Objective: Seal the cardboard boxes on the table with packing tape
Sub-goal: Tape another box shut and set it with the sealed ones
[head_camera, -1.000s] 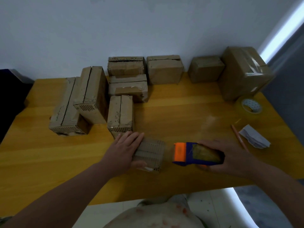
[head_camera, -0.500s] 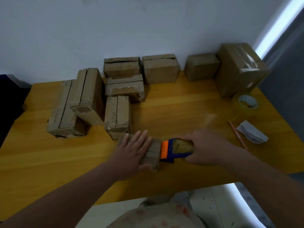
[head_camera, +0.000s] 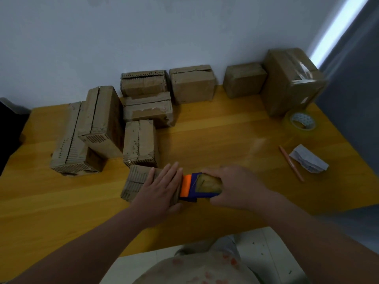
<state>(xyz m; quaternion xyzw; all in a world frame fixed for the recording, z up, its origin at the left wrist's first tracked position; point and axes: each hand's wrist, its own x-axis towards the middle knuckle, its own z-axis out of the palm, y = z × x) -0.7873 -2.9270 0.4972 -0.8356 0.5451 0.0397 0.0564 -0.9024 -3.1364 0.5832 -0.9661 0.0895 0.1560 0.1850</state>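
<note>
Orange-nosed tape dispenser (head_camera: 200, 187), gripped in right hand (head_camera: 235, 187), now touching right end of small cardboard box (head_camera: 139, 182); a second ago well apart. Left hand (head_camera: 162, 188) flat, open, pinning box at table's (head_camera: 215, 130) near edge. Taping likely starting. Unsealed boxes (head_camera: 102, 117) behind; spare tape roll (head_camera: 301, 121) far right.

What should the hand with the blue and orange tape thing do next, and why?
Probably pull the tape dispenser leftward across the small box. The right hand has its orange end at the box's right edge, and the left hand lies flat on top, steadying it.
</note>
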